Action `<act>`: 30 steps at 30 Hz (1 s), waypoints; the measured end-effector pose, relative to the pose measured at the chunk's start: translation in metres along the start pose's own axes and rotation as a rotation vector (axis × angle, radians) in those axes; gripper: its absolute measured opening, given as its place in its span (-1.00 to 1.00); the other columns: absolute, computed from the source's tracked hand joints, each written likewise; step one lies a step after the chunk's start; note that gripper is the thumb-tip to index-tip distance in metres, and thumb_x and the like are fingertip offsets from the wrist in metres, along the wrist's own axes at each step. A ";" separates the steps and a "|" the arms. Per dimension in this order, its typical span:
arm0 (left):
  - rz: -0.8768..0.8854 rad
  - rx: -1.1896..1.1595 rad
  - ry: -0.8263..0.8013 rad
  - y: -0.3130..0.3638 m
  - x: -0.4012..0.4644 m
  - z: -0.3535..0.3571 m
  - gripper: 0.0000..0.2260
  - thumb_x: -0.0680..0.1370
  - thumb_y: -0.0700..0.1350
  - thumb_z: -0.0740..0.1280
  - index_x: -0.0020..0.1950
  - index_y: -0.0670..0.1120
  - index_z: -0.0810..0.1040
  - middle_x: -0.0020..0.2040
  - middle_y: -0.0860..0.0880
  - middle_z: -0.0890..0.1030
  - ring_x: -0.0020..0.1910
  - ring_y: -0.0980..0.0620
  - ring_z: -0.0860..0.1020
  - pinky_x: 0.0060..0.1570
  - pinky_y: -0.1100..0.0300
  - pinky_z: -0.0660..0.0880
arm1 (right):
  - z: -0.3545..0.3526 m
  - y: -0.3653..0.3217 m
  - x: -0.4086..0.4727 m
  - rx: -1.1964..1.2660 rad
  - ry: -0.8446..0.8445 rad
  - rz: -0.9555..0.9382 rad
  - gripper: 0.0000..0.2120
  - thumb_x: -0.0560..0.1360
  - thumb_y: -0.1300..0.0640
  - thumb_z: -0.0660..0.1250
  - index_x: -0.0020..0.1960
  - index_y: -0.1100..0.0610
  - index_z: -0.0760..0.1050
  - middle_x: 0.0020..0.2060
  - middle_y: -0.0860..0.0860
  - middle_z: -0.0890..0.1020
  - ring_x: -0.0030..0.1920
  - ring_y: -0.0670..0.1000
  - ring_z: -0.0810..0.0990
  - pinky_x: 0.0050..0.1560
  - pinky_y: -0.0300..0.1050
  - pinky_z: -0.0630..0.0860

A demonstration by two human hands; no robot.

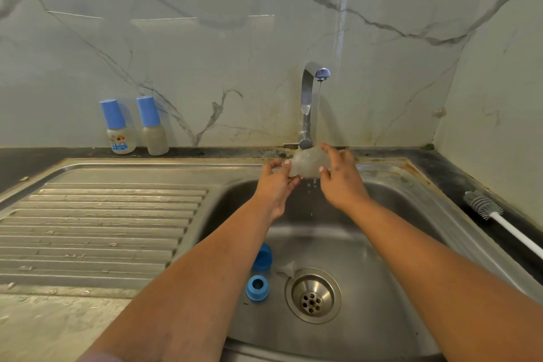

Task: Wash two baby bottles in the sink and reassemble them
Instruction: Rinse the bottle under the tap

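Observation:
Both hands hold a clear bottle body (305, 164) on its side under a thin stream from the tap (308, 103). My left hand (276, 182) grips its left end, my right hand (338, 176) its right end. Water drips from it into the steel sink (382, 244). On the sink floor lie a blue collar ring (257, 287), a blue cap (262, 257) partly behind my left forearm, and a clear teat (288, 269) by the drain (313, 295). Two assembled bottles with blue caps, one printed (119, 128) and one plain (152, 126), stand on the counter at the back left.
A ribbed steel draining board (97, 229) lies left of the basin. A grey bottle brush with a white handle (496, 214) rests on the dark counter at the right. A marbled wall rises behind the tap.

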State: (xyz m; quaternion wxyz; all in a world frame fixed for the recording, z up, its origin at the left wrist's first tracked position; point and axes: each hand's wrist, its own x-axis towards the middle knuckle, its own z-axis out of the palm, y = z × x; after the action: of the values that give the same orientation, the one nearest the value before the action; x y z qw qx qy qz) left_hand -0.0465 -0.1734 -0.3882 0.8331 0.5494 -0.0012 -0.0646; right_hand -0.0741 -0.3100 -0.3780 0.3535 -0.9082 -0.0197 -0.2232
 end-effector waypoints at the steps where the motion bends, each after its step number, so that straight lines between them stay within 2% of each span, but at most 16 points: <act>1: -0.027 0.010 0.011 -0.003 0.002 -0.001 -0.70 0.62 -0.15 0.27 0.33 -0.19 0.37 0.16 -0.21 0.56 0.09 -0.06 0.60 0.17 0.11 0.55 | 0.000 0.001 -0.001 -0.001 0.004 -0.003 -0.51 0.60 0.27 0.17 0.51 0.07 0.24 0.27 0.17 0.30 0.26 0.15 0.41 0.27 -0.28 0.20; 3: -0.068 0.040 0.031 -0.008 0.003 -0.002 -0.64 0.60 -0.09 0.32 0.33 -0.23 0.40 0.12 -0.21 0.60 0.08 -0.06 0.62 0.14 0.12 0.57 | 0.000 0.004 -0.003 0.001 0.000 -0.018 -0.52 0.60 0.29 0.17 0.49 0.09 0.25 0.28 0.16 0.30 0.25 0.14 0.41 0.21 -0.35 0.18; 6: -0.088 0.054 0.067 -0.008 0.006 -0.004 -0.64 0.56 -0.01 0.36 0.25 -0.19 0.42 0.09 -0.21 0.62 0.05 -0.07 0.64 0.15 0.07 0.57 | 0.000 0.009 -0.004 0.007 0.013 -0.058 -0.55 0.56 0.36 0.17 0.42 0.14 0.29 0.33 0.16 0.31 0.27 0.12 0.41 0.13 -0.44 0.15; 8: -0.077 0.054 0.070 -0.007 0.006 -0.006 -0.65 0.54 -0.07 0.39 0.25 -0.19 0.42 0.11 -0.20 0.60 0.03 -0.06 0.65 0.13 0.09 0.58 | -0.002 0.010 -0.004 -0.018 0.039 -0.091 -0.58 0.55 0.37 0.18 0.39 0.16 0.32 0.32 0.16 0.34 0.27 0.12 0.41 0.12 -0.45 0.16; 10: -0.064 0.061 0.047 -0.007 0.005 -0.004 -0.67 0.54 -0.18 0.40 0.25 -0.20 0.43 0.14 -0.19 0.58 0.02 -0.05 0.65 0.11 0.13 0.58 | -0.002 0.010 -0.004 -0.108 0.055 -0.123 -0.55 0.54 0.37 0.18 0.41 0.19 0.32 0.40 0.19 0.29 0.39 0.16 0.32 0.31 -0.32 0.19; 11: -0.056 0.064 0.033 -0.008 0.005 -0.002 -0.68 0.53 -0.22 0.40 0.25 -0.21 0.44 0.15 -0.20 0.58 0.02 -0.05 0.64 0.12 0.13 0.57 | 0.000 0.011 -0.004 -0.192 0.029 -0.152 -0.51 0.53 0.36 0.18 0.45 0.18 0.28 0.47 0.19 0.21 0.47 0.17 0.21 0.45 -0.17 0.14; 13: -0.035 0.061 0.034 -0.010 0.003 0.004 -0.67 0.53 -0.28 0.39 0.27 -0.20 0.43 0.15 -0.24 0.59 0.04 -0.08 0.63 0.10 0.13 0.57 | 0.003 0.010 -0.005 -0.328 -0.084 -0.273 -0.40 0.52 0.35 0.15 0.54 0.13 0.16 0.55 0.13 0.08 0.55 0.13 0.00 0.55 0.08 -0.01; 15: -0.003 0.106 0.085 -0.012 0.004 0.007 -0.66 0.52 -0.28 0.40 0.27 -0.14 0.44 0.11 -0.22 0.62 0.04 -0.06 0.62 0.01 0.16 0.58 | 0.004 0.008 -0.005 -0.403 -0.191 -0.395 -0.35 0.52 0.37 0.11 0.57 0.09 0.07 0.57 0.07 0.04 0.57 0.05 -0.07 0.56 0.03 -0.12; 17: 0.028 0.150 0.115 -0.012 0.004 0.007 -0.71 0.53 -0.27 0.40 0.19 -0.07 0.46 0.08 -0.15 0.62 0.05 -0.02 0.61 -0.02 0.19 0.57 | 0.001 0.008 -0.004 -0.456 -0.190 -0.448 -0.35 0.53 0.39 0.08 0.58 0.11 0.05 0.57 0.06 0.06 0.57 0.02 -0.04 0.52 -0.11 -0.17; 21: 0.064 0.187 0.110 -0.013 0.004 0.006 -0.78 0.51 -0.30 0.41 0.07 -0.07 0.50 0.00 -0.08 0.60 0.15 -0.10 0.57 0.23 0.02 0.51 | -0.011 0.024 -0.003 -0.447 -0.042 -0.198 -0.36 0.53 0.37 0.07 0.57 0.21 -0.04 0.57 0.13 0.04 0.56 0.07 -0.02 0.51 -0.15 -0.13; 23: 0.073 0.217 0.089 -0.013 0.002 0.007 -0.77 0.50 -0.31 0.41 0.10 -0.10 0.51 -0.01 -0.10 0.60 0.10 -0.08 0.57 0.19 0.05 0.53 | -0.006 0.022 -0.007 -0.476 -0.089 -0.264 -0.36 0.55 0.37 0.05 0.58 0.20 -0.08 0.57 0.12 -0.02 0.57 0.06 -0.08 0.50 -0.16 -0.20; 26: 0.051 0.187 0.063 -0.015 -0.003 0.009 -0.77 0.51 -0.34 0.38 0.10 -0.11 0.51 -0.01 -0.17 0.60 -0.10 -0.04 0.56 -0.09 0.13 0.54 | 0.008 0.005 -0.010 -0.385 -0.197 -0.384 -0.39 0.57 0.35 0.05 0.58 0.16 -0.04 0.58 0.06 0.00 0.57 0.01 -0.08 0.49 -0.19 -0.19; 28: 0.029 0.176 0.066 -0.016 -0.006 0.013 -0.79 0.52 -0.34 0.38 0.07 -0.09 0.51 -0.02 -0.17 0.59 -0.13 -0.04 0.55 -0.14 0.14 0.53 | 0.009 0.001 -0.005 -0.275 -0.136 -0.309 -0.41 0.57 0.36 0.08 0.57 0.17 0.07 0.56 0.08 0.11 0.56 0.03 0.02 0.50 -0.17 -0.10; 30: 0.029 0.153 0.075 -0.018 -0.004 0.016 -0.78 0.52 -0.33 0.38 0.12 -0.13 0.50 0.04 -0.18 0.58 -0.07 -0.05 0.56 -0.03 0.13 0.54 | 0.005 0.009 -0.001 -0.246 -0.057 -0.173 -0.46 0.58 0.32 0.08 0.55 0.20 0.12 0.54 0.13 0.17 0.54 0.08 0.06 0.51 -0.11 -0.05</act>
State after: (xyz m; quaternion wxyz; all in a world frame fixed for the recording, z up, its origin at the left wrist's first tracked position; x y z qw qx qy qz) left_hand -0.0536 -0.1946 -0.3984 0.7888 0.6135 0.0173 -0.0316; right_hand -0.0711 -0.3131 -0.3872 0.2184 -0.9454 -0.0805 -0.2280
